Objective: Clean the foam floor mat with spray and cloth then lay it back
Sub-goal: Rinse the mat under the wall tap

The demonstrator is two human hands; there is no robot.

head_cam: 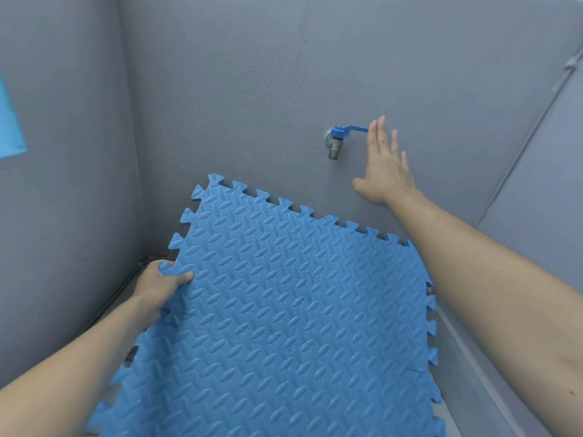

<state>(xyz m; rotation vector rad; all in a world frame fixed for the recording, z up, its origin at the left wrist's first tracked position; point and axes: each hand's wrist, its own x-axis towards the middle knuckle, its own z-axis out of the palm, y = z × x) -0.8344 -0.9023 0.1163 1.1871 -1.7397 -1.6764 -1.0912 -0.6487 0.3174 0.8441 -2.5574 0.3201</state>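
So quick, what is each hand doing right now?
Left hand: closed on the edge of the blue foam mat.
Right hand: open, fingers spread, empty, at the tap's blue lever.

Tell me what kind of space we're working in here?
Probably a wash area or utility corner: bare grey painted walls meet in a corner, and a wall tap with a blue lever sticks out above the foam mat.

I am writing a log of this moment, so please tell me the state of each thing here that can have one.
foam mat: lifted at an angle, held at its left edge
left hand: shut on the foam mat
right hand: open, fingers at the tap lever
tap: no water visible
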